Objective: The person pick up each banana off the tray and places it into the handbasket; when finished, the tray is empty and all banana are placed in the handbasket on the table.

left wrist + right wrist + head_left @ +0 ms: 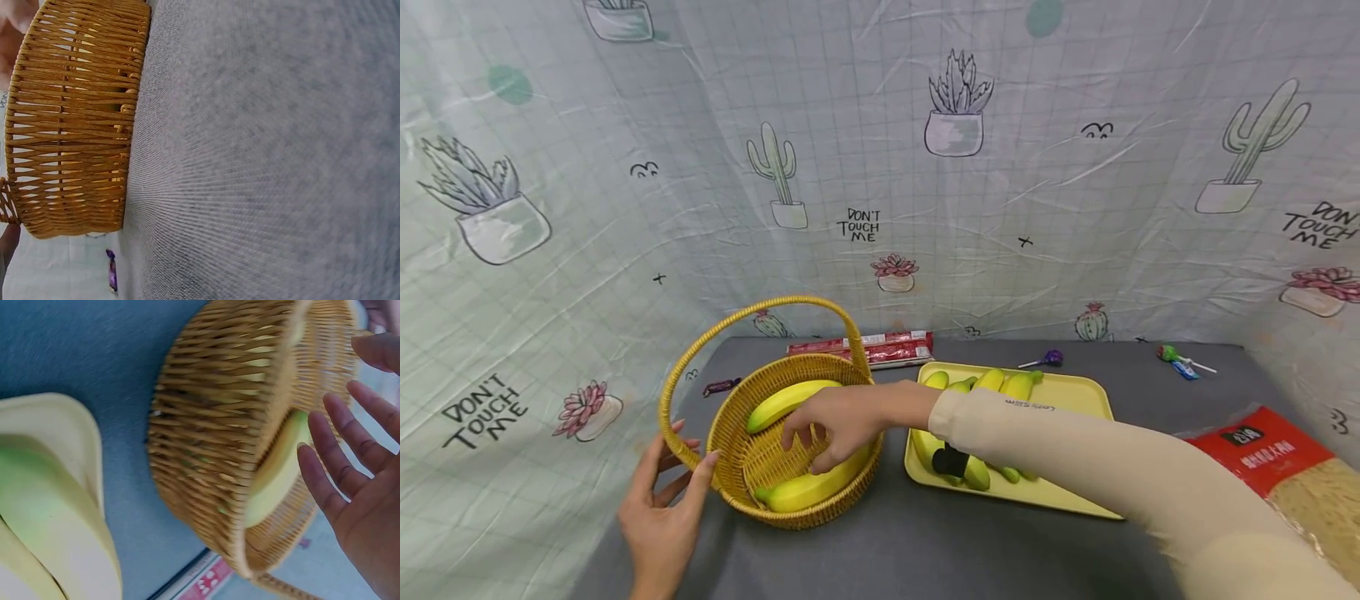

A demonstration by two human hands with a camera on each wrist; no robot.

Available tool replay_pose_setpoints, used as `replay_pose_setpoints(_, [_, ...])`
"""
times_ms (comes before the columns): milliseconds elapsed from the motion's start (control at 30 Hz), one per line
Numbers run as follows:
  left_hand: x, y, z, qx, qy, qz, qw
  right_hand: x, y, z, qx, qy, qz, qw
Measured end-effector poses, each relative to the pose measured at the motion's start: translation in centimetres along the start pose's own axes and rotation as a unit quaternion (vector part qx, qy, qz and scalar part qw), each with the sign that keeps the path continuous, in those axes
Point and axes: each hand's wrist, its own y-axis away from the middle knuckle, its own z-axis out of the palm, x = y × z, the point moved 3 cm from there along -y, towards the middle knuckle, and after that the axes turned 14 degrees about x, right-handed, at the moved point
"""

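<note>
A yellow wicker basket (793,518) with a tall arched handle stands at centre left in the head view. My left hand (658,521) holds it at the left foot of the handle, thumb and fingers on either side. Inside lie two yellow bananas, one banana (782,404) at the back and one banana (805,492) at the front. My right hand (850,417) hovers over the basket's opening, between them. The right wrist view shows its fingers (334,459) spread, the palm bare. Several bananas (1018,385) lie on a pale yellow tray (1082,400), some with a black band (951,460).
Red packets (895,348) lie behind the basket, near the patterned curtain. A small dark-wrapped candy (721,387) is to the left. Farther right are a purple lollipop (1051,358), a green lollipop (1168,353) and a red bag (1262,458) with pale contents.
</note>
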Motion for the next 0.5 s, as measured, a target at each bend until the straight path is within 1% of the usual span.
replay_pose_setpoints(167, [-0.2, -0.2, 0.2, 0.002, 0.000, 0.008, 1.0000, -1.0, 1.2, -2.1, 0.049, -0.027, -0.028, 0.9980])
replay_pose_setpoints(367, [-0.1, -0.1, 0.3, 0.000, 0.001, 0.007, 1.0000, -1.8, 3.6, -4.1, 0.090, -0.061, -0.027, 0.9937])
replay_pose_setpoints(500, [-1.6, -0.1, 0.2, 0.002, -0.007, -0.002, 1.0000, -2.3, 5.2, -5.2, 0.125, -0.064, -0.024, 0.9898])
